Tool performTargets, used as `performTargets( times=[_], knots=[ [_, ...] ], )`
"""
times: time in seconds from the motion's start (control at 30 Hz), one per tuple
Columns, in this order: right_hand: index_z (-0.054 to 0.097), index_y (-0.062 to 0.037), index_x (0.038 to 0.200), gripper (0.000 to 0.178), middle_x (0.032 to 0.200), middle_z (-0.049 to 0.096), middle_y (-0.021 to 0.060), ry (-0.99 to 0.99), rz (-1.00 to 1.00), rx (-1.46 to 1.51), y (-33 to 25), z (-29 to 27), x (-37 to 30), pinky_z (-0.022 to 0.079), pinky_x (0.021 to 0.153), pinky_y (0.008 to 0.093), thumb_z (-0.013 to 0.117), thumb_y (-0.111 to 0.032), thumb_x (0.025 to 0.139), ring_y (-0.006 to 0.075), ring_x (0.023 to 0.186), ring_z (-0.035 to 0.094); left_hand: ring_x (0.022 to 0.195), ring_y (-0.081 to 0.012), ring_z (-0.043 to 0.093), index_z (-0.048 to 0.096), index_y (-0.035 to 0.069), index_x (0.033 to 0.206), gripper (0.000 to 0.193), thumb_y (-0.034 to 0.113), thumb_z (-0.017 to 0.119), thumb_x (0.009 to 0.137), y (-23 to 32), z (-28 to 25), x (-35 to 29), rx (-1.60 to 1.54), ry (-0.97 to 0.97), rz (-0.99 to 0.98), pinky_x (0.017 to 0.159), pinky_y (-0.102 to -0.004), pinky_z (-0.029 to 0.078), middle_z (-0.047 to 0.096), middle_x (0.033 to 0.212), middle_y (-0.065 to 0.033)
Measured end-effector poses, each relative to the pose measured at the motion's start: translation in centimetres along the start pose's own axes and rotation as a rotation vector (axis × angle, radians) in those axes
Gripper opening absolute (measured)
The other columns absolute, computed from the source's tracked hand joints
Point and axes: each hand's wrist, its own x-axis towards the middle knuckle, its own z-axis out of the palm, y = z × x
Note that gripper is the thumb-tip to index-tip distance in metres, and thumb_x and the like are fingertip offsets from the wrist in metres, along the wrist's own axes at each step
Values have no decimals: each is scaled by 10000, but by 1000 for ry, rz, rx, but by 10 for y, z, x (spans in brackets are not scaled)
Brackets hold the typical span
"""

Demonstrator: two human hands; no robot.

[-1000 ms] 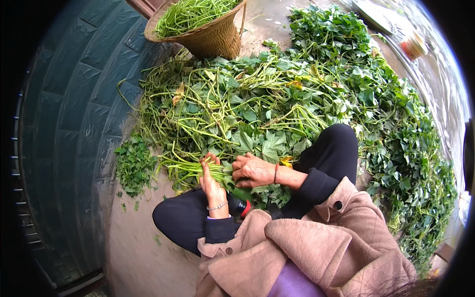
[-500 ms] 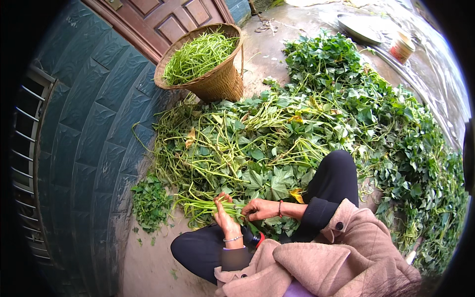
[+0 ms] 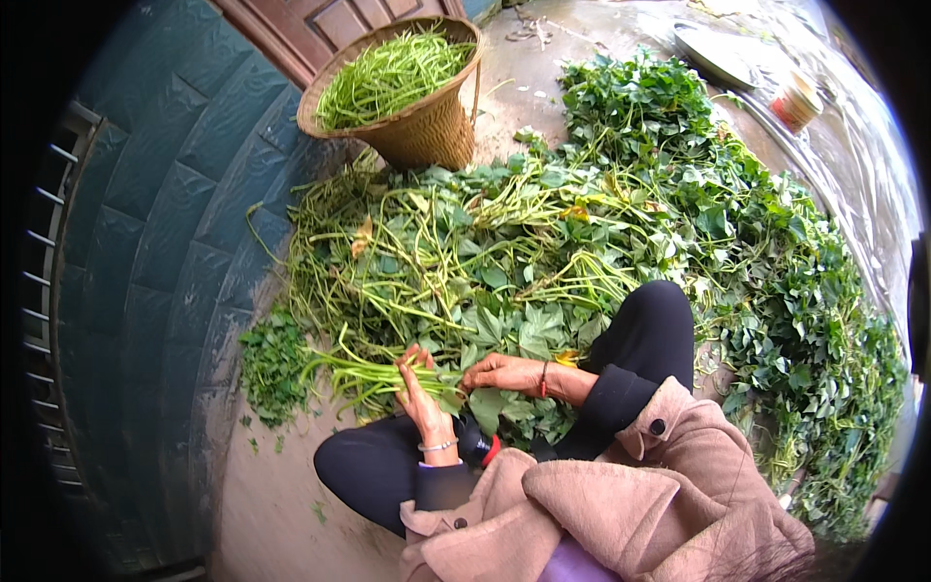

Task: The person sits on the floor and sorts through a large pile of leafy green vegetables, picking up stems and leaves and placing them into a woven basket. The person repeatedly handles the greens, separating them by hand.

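My left hand (image 3: 420,396) is wrapped round a bunch of long green leaf stalks (image 3: 361,376), whose ends stick out to the left. Just right of it, my right hand (image 3: 509,373) has its fingertips pinched together by the right end of the bunch. What sits between those fingertips is too small to make out. A broad green leaf (image 3: 488,408) hangs just below them. In front of both hands spreads a wide heap of leafy vines (image 3: 495,276) with pale green stems.
A tall woven basket (image 3: 427,141) full of green stalks stands at the back left, by a brown door (image 3: 339,21). A small pile of leaves (image 3: 276,371) lies beside the blue-green wall (image 3: 184,233). At the back right are a bucket (image 3: 795,103) and a flat round pan (image 3: 716,56).
The whole view has shifted, so things sit higher in the picture. My left hand keeps its hold on the stalks. My right hand's fingers reach out straighter toward the bunch.
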Motion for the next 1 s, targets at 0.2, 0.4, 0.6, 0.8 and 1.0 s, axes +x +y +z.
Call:
performTargets(
  times=[0.2, 0.4, 0.6, 0.8, 1.0],
  knots=[
    [673, 11, 962, 156, 862, 678, 16, -69, -39, -147, -8, 3, 2, 473, 787, 263, 607, -79, 854, 89, 821, 582, 1020, -219, 593, 522, 17, 1098, 276, 265, 441, 1010, 5, 5, -3, -8, -24, -9, 940, -357, 483, 581, 1163, -129],
    [673, -2, 888, 222, 769, 675, 157, 320, -127, -571, -5, 3, 8, 507, 708, 339, 599, -176, 773, 241, 712, 652, 1054, -258, 593, 506, 34, 1090, 267, 279, 441, 1007, -3, 2, -4, -83, -41, -53, 953, -401, 486, 572, 1185, -159],
    [664, 0, 839, 185, 760, 668, 161, 805, -38, -423, 7, -21, 10, 502, 697, 369, 586, -152, 767, 277, 715, 643, 1094, -280, 578, 514, 55, 1067, 259, 296, 450, 999, -1, 3, -2, -202, -80, -85, 982, -419, 475, 563, 1213, -182],
    [650, -61, 1002, 263, 941, 642, 114, 415, -388, -841, -33, -21, 3, 440, 895, 400, 617, -66, 742, 314, 971, 571, 1117, -232, 574, 515, 74, 1108, 235, 272, 454, 996, 8, -8, 7, -419, -237, -252, 954, -381, 497, 542, 1284, -142],
    [660, 6, 999, 228, 879, 684, 129, 71, -192, -510, -37, -6, 2, 496, 774, 333, 655, -136, 821, 195, 829, 639, 1126, -213, 568, 498, 73, 1132, 237, 263, 441, 1001, 4, -13, 7, -516, -382, -354, 944, -370, 504, 540, 1291, -122]
  ],
)
